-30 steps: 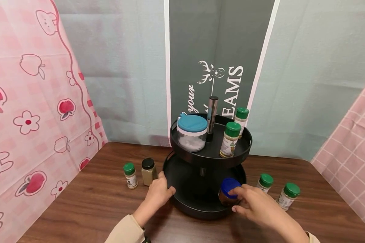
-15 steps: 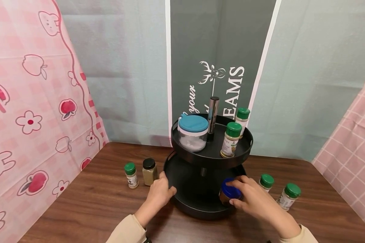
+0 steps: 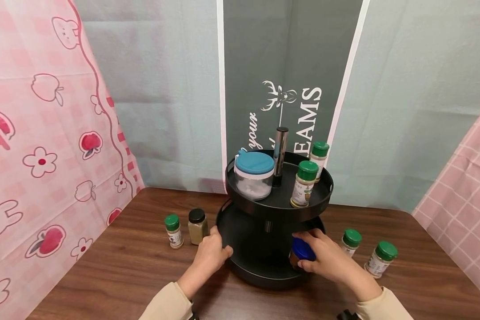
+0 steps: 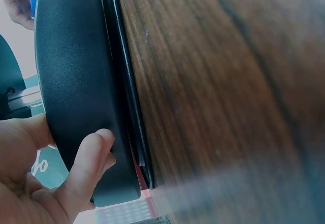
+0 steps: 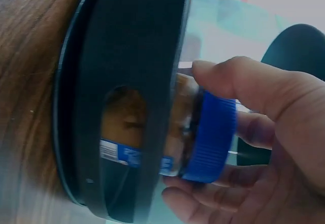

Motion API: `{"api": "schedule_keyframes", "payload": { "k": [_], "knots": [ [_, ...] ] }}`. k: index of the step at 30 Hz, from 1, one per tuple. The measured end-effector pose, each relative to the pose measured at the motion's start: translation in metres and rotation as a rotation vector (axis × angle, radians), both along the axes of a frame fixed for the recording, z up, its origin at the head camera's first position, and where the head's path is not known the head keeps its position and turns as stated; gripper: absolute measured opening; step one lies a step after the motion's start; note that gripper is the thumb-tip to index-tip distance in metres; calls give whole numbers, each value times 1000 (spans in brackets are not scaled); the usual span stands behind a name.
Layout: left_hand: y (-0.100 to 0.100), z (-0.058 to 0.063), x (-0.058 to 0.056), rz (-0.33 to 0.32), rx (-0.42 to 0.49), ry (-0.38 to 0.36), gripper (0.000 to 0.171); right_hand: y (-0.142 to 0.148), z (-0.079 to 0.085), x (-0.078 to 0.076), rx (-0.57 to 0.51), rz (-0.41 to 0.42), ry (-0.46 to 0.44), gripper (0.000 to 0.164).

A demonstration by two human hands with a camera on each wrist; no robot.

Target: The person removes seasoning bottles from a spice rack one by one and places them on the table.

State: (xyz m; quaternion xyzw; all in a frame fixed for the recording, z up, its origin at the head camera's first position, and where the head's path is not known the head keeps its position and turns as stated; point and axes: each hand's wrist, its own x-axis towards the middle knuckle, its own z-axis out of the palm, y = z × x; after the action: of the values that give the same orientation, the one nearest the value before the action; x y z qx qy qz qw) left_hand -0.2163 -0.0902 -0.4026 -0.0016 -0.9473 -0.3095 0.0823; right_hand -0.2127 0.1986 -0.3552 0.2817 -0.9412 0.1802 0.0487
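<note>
My left hand (image 3: 209, 254) grips the left rim of a black two-tier turntable's lower tray (image 3: 264, 279); in the left wrist view, thumb and fingers lie on either side of the tray wall (image 4: 76, 76). My right hand (image 3: 331, 260) holds a jar with a blue lid (image 3: 302, 250) from above, inside the lower tray at its right side. In the right wrist view, thumb and fingers curl round the blue lid (image 5: 210, 137). Brown contents and part of a blue-and-white label show through a slot in the tray wall; the jar's bottom is hidden by that wall.
On the upper tier (image 3: 272, 211) stand a teal-lidded jar (image 3: 253, 175) and two green-capped shakers, one nearer (image 3: 303, 184). Left of the turntable are a green-capped shaker (image 3: 174, 232) and a black-capped bottle (image 3: 198, 227). Two more green-capped shakers, the farther right one (image 3: 380, 260), stand right.
My right hand has closed further over the blue lid, its fingers reaching round the far side, and the jar leans slightly. The left hand keeps its place on the tray rim.
</note>
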Motion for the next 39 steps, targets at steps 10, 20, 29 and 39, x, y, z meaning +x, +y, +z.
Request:
{"api": "schedule_keyframes", "payload": {
  "k": [10,20,29,39],
  "knots": [
    [1,0,0,11,-10,4,67,2,-9,-6,-37,9,43,51],
    [0,0,0,-9,-11,6,68,3,-9,-4,-36,4,29,52],
    [0,1,1,-7,-17,20,64,1,-9,-4,-28,1,68,50],
    [0,0,0,-6,-43,22,64,3,1,0,-59,-33,104,50]
  ]
}}
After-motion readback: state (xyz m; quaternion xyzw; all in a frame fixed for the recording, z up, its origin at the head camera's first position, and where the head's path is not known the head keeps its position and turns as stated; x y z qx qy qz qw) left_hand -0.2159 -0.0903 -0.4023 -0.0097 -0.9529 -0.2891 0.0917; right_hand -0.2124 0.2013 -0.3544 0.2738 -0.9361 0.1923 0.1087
